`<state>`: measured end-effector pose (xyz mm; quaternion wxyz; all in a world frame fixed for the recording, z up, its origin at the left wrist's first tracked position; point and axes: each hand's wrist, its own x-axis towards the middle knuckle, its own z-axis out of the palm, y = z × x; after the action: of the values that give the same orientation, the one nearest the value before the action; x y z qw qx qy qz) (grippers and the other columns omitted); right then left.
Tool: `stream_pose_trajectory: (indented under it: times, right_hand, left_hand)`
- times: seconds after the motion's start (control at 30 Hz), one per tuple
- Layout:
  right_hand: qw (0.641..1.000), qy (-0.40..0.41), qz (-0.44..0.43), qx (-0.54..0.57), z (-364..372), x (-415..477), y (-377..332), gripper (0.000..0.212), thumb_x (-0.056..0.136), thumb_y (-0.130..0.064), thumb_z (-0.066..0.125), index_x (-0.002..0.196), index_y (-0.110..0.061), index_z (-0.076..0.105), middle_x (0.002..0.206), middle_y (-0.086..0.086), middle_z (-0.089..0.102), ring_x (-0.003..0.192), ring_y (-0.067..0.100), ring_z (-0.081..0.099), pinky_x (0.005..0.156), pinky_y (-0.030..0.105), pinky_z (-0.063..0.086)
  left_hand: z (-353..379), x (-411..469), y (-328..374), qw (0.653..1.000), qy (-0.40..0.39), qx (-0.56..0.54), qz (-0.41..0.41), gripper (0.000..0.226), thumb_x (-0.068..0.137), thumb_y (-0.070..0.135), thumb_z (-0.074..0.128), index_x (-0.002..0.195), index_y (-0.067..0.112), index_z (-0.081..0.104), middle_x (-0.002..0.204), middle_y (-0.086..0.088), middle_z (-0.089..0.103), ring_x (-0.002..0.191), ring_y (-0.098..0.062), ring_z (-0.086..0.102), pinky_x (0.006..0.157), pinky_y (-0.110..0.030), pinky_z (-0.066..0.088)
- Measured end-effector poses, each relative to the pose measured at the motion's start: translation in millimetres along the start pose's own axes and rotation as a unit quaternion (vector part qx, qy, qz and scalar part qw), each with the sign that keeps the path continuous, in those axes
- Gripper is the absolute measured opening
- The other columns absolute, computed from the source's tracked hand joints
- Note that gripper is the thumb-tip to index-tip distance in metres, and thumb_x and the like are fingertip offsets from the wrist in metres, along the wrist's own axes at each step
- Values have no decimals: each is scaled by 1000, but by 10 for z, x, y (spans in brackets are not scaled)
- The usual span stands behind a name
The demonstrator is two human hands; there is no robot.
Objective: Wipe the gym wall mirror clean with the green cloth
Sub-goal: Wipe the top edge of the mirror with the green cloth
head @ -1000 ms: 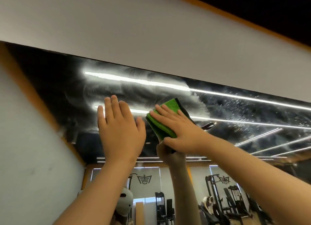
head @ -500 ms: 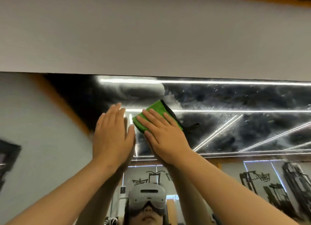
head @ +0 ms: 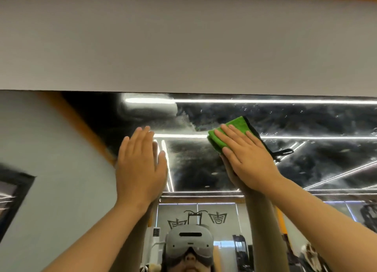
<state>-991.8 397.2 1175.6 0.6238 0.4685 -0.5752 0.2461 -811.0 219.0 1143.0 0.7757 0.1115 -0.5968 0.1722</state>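
Note:
The wall mirror [head: 204, 169] fills the lower half of the view, its top edge just below a pale wall band. A folded green cloth [head: 230, 129] with a black edge and loop lies flat against the glass near that top edge. My right hand [head: 246, 157] presses the cloth to the mirror, fingers spread over it. My left hand [head: 140, 167] rests flat on the glass to the left of the cloth, fingers together, holding nothing. Hazy wipe smears show up and left of the cloth; spray droplets speckle the glass to its right.
The pale wall band [head: 183, 43] runs above the mirror, with an orange strip at the very top. The glass reflects ceiling light strips, gym machines at lower right, and my own headset [head: 189, 243] at bottom centre.
My right hand slid the green cloth to the right along the top of the mirror, away from my left hand. The left hand stayed flat on the glass. The view swung right and levelled.

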Motion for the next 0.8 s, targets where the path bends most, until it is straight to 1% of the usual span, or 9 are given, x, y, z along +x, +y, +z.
stream_pose_trajectory:
  times: [0.13,0.2,0.3,0.4,0.47,0.57,0.63,0.73,0.8]
  right_hand:
    - [998,18,32,44,22,49,-97,58,97,-48,8,153,-38,14,160,-20,8,144,-7,-2,118,22,-8]
    - [995,32,58,71,41,139,-192,57,101,-42,15,156,-31,23,163,-14,16,148,-2,4,119,24,-5]
    - [993,47,89,68,100,376,-433,46,110,-30,24,157,-25,25,165,-7,18,153,9,7,120,28,-2]
    - [993,45,72,79,192,611,-885,47,110,-27,23,156,-22,27,165,-4,19,153,12,7,121,31,-1]
    - [997,31,22,67,287,632,-1144,51,108,-35,17,157,-23,26,166,-5,18,153,11,7,122,33,-2]
    - [998,13,-29,63,308,494,-1178,73,91,-51,-3,157,-30,21,163,-13,12,150,2,1,120,27,-8]
    - [998,-1,-50,37,268,427,-1018,70,89,-54,-3,155,-36,14,159,-19,4,146,-4,-5,118,22,-12]
    - [999,-11,-38,4,197,434,-829,63,90,-62,4,150,-46,5,158,-22,-1,145,-5,-8,119,23,-13]
    - [1000,-14,-4,-11,196,523,-838,68,86,-69,1,151,-48,2,162,-19,-2,148,-1,-10,123,33,-10]
  left_hand:
    - [-19,0,-19,1000,-10,-19,-11,58,98,40,36,145,9,47,153,-8,45,147,-24,32,124,-43,17]
    - [-7,1,-42,1000,-10,-23,-11,61,97,44,33,146,10,46,153,-7,44,147,-23,31,124,-41,15]
    - [7,1,-76,999,-1,-36,-22,69,94,52,22,145,11,47,152,-7,45,146,-23,33,124,-39,13]
    - [-2,5,-100,998,3,-37,-45,71,92,53,20,142,12,49,152,-6,46,147,-22,31,123,-35,6]
    - [-4,21,-124,996,13,-57,-65,62,94,47,29,140,10,50,152,-6,45,148,-20,29,123,-33,3]
    - [-19,27,-135,994,18,-76,-73,58,94,40,34,141,9,49,153,-6,44,148,-21,28,123,-32,2]
    - [-25,20,-130,993,19,-85,-73,59,94,40,34,142,10,48,153,-6,44,148,-21,28,124,-33,2]
    - [-14,19,-124,993,20,-88,-72,63,93,44,28,141,10,49,152,-5,46,147,-20,30,123,-34,3]
    - [-1,25,-127,994,15,-85,-73,64,92,46,27,140,11,50,151,-5,47,146,-21,32,123,-36,6]
